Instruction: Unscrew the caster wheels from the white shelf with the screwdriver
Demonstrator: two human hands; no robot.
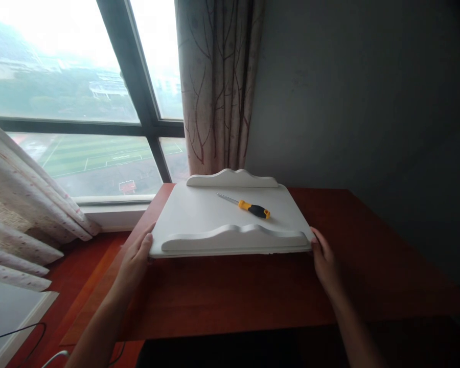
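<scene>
L hand + R hand gripping smooth wht board, wavy rails, blk/yel screwdriver atop, reddish tbl

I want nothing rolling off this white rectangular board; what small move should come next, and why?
Perhaps the right hand should lift away the metal-shafted screwdriver with the yellow-and-black handle: it lies on the white rectangular board, handle toward that hand. The left hand is at the opposite edge, and any tilt might start the tool rolling.
</scene>
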